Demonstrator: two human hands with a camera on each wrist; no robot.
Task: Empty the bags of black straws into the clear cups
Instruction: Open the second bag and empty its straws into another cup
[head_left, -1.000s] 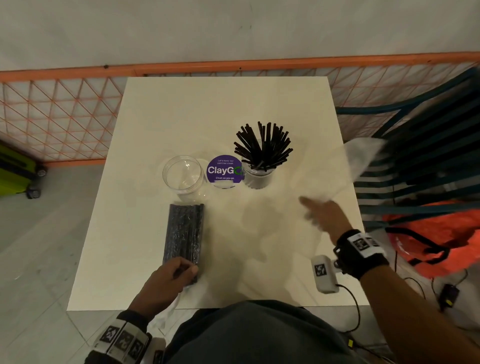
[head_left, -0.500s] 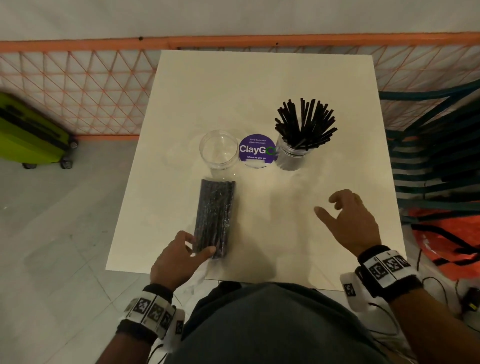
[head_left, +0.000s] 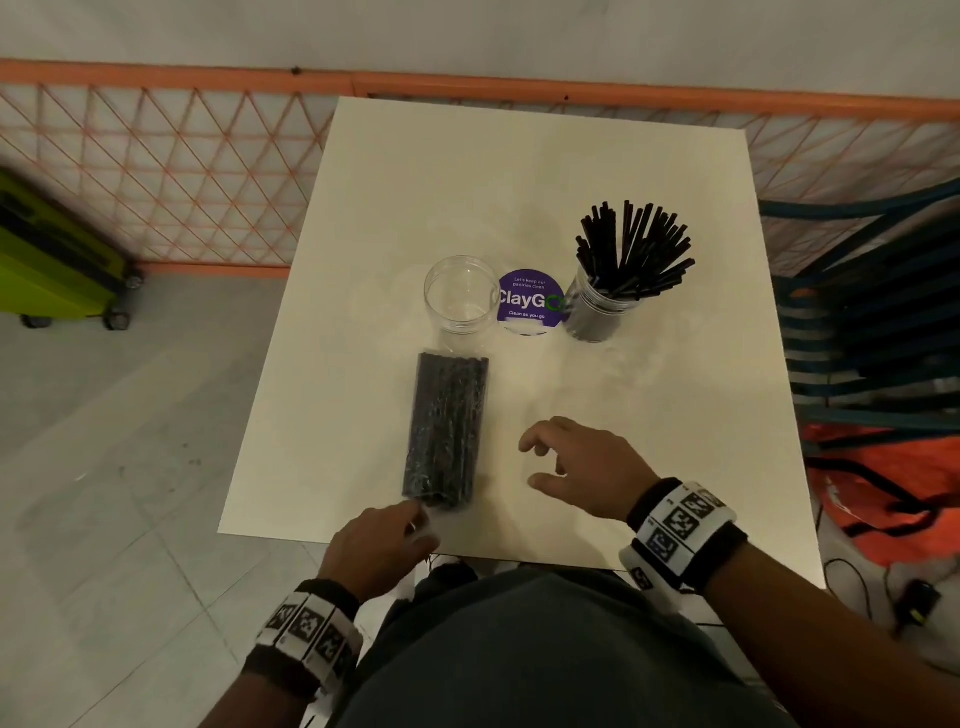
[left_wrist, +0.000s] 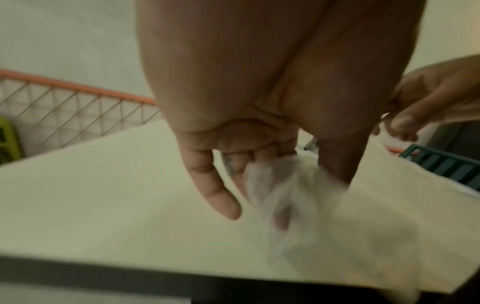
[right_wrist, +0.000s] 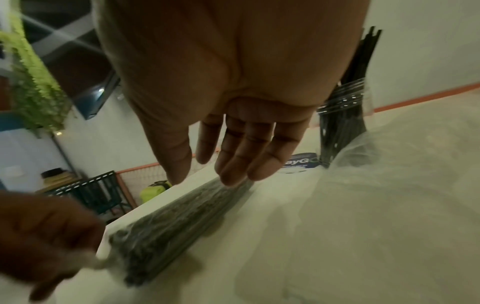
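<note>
A clear bag of black straws (head_left: 447, 431) lies lengthwise on the white table (head_left: 649, 441), its far end just short of an empty clear cup (head_left: 461, 296). My left hand (head_left: 418, 519) pinches the loose plastic at the bag's near end (left_wrist: 272, 185), at the table's front edge. My right hand (head_left: 535, 462) hovers to the right of the bag, fingers relaxed and spread, holding nothing. In the right wrist view its fingertips (right_wrist: 233, 174) hang just above the bag (right_wrist: 176, 216). A second clear cup (head_left: 597, 317) at the right is full of loose black straws (head_left: 634, 249).
A round purple ClayGo sticker (head_left: 530, 301) lies between the two cups. An orange mesh fence (head_left: 156, 171) runs behind the table. Green slatted chairs (head_left: 872, 322) and an orange bag (head_left: 893, 499) stand to the right, a lime suitcase (head_left: 52, 260) to the left.
An empty bag left my right hand toward the right a second ago. That hand then swung left to beside the full bag. My left hand slid back onto the bag's plastic tail.
</note>
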